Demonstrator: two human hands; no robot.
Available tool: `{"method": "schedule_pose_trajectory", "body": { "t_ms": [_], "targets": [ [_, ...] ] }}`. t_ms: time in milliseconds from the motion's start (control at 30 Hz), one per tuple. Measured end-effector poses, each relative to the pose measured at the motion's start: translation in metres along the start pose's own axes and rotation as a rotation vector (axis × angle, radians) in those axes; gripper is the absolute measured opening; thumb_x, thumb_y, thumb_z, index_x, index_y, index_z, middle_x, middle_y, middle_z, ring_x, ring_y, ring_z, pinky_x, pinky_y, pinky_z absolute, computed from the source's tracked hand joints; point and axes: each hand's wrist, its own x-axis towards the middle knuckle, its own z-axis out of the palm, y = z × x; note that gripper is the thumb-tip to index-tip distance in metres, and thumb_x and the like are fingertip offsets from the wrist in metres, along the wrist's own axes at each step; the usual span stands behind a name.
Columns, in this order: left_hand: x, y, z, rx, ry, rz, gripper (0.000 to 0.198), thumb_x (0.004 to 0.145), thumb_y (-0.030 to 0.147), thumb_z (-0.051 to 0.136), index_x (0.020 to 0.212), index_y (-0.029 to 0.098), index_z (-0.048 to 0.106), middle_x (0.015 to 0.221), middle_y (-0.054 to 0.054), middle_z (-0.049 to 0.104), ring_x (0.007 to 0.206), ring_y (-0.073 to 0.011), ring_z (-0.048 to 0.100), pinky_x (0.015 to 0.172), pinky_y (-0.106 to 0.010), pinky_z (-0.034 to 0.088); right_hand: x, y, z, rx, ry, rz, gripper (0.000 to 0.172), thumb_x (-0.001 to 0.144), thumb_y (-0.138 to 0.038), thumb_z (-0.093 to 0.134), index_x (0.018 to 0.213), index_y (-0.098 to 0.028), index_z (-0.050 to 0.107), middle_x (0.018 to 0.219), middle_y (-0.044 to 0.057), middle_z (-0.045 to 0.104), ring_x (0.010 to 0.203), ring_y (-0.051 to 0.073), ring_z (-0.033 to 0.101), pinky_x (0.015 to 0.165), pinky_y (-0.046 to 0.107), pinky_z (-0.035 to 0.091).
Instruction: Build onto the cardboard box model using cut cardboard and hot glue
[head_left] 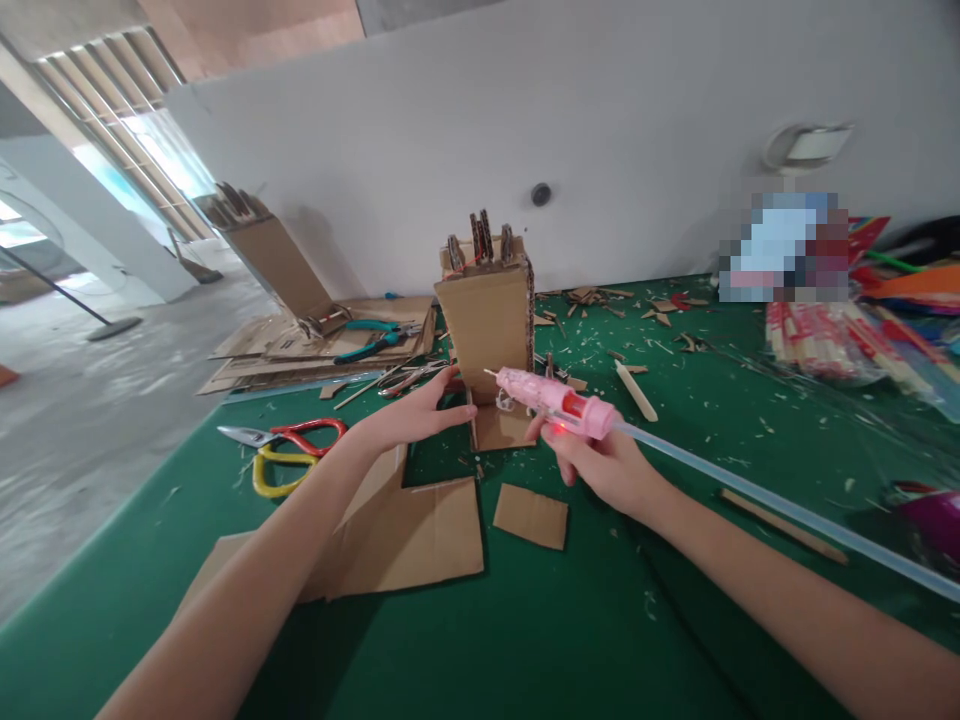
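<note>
A pink hot glue gun (551, 402) is gripped in my right hand (592, 455), a long clear glue stick (750, 495) trailing from its rear. Its nozzle points left, close to the front of an upright cardboard structure (487, 315) topped with several cardboard strips. My left hand (427, 410) rests against the structure's lower left side, thumb and fingers apart around its edge. A flat cardboard base (501, 428) sticks out in front of the structure. Nearer me lie a small cardboard rectangle (531, 516) and a larger cardboard sheet (412, 540), partly under my left forearm.
Red-and-yellow scissors (296, 450) lie left of my left arm. Teal-handled pliers (367, 340) sit on stacked cardboard (255, 345), beside a second cardboard structure (281, 265). A wooden stick (784, 525) and a pale stick (636, 390) are at right, with packaged items (817, 340) beyond.
</note>
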Motion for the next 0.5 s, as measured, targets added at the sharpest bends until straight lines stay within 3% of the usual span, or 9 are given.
{"method": "schedule_pose_trajectory", "body": {
  "t_ms": [133,300,400,500],
  "targets": [
    [-0.002,0.005,-0.011,0.057,-0.016,-0.096,0.072,0.082,0.050,0.056,0.143,0.019,0.030,0.138,-0.014,0.048,0.125,-0.0273,0.047,0.105,-0.046,0.037,-0.008,-0.014,-0.028,0.036,0.077,-0.169,0.017,0.080,-0.033,0.054,0.081,-0.020,0.065,0.060,-0.002,0.057,0.044,0.010,0.047,0.045,0.026,0.040],
    [-0.010,0.018,-0.028,0.068,0.067,-0.164,0.062,0.080,0.050,0.058,0.135,0.024,0.045,0.124,-0.009,0.060,0.115,-0.0268,0.055,0.098,-0.043,0.043,0.004,-0.028,-0.058,0.174,0.512,-0.480,0.022,0.082,-0.034,0.047,0.072,-0.021,0.061,0.077,0.004,0.063,0.041,0.009,0.050,0.039,0.028,0.034],
    [-0.010,0.020,-0.036,0.078,0.171,-0.110,0.048,0.081,0.047,0.057,0.122,0.022,0.056,0.114,-0.008,0.066,0.107,-0.0248,0.060,0.093,-0.041,0.046,0.015,-0.022,-0.066,0.162,0.640,-0.433,0.022,0.083,-0.034,0.051,0.068,-0.020,0.059,0.075,0.004,0.063,0.038,0.009,0.051,0.036,0.028,0.032],
    [-0.008,0.019,-0.045,0.095,0.458,-0.041,0.034,0.082,0.039,0.056,0.107,0.017,0.062,0.083,-0.005,0.069,0.081,-0.0206,0.065,0.078,-0.038,0.052,0.021,-0.007,-0.070,0.066,0.683,-0.288,0.022,0.083,-0.035,0.055,0.067,-0.020,0.058,0.066,0.002,0.062,0.036,0.009,0.050,0.036,0.027,0.032]
  ]
}}
